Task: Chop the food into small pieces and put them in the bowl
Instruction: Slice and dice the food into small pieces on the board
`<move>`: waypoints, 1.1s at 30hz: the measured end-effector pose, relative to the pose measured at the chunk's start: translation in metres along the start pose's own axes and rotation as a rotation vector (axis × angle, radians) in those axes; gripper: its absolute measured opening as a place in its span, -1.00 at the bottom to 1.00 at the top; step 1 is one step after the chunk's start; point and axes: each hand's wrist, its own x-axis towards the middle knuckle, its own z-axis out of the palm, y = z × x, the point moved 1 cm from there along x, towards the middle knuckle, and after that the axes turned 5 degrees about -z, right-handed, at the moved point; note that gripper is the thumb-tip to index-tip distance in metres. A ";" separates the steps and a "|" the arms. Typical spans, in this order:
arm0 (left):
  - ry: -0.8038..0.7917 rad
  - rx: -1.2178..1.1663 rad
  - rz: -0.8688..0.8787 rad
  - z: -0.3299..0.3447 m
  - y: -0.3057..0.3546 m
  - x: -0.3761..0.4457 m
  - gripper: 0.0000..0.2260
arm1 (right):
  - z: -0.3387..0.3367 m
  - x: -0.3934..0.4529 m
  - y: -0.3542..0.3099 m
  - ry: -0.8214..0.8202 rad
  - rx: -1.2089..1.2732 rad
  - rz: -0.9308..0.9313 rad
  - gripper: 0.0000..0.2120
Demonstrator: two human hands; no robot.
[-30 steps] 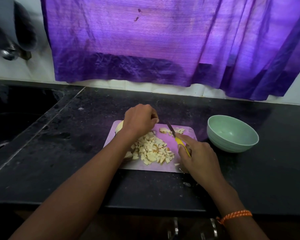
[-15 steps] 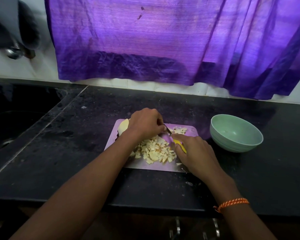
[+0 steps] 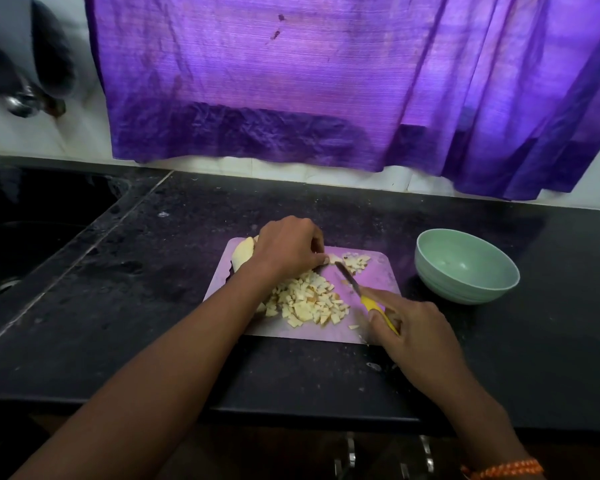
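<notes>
I am in the middle of chopping. My left hand point(image 3: 286, 249) is curled over a piece of pale food at the far side of the purple cutting board point(image 3: 387, 271), with my fingertips pinching its end to keep it from sliding. A bigger uncut chunk point(image 3: 242, 252) peeks out behind my wrist. My right hand point(image 3: 413, 327) is wrapped tight around the yellow handle of a small knife point(image 3: 359, 292). Its dark blade points up and to the left, and the tip sits right beside my left fingertips.

A big pile of small pieces point(image 3: 309, 303) lies in the middle of the board. A little pile point(image 3: 355, 262) lies at the far edge, just past the blade. The green bowl point(image 3: 465, 268) stands on the black counter point(image 3: 118, 306) just right of the board. I cannot see any pieces in it yet.

Next I think I must press the blade down through the piece I am holding, and keep my fingers tucked back so I do not nick them. Later the piles have to go into the bowl.

I cannot see any words, brands or labels anywhere.
</notes>
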 end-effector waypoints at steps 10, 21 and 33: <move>-0.066 -0.195 0.045 -0.005 0.003 -0.004 -0.80 | -0.010 0.025 0.024 0.153 -0.228 0.100 -0.77; -0.234 -0.263 0.111 0.004 0.009 -0.004 -0.66 | 0.007 0.022 -0.002 0.018 -0.121 -0.035 -0.66; -0.183 -0.329 0.051 -0.010 0.005 -0.001 -0.58 | -0.004 0.007 0.005 0.086 -0.139 0.076 -0.72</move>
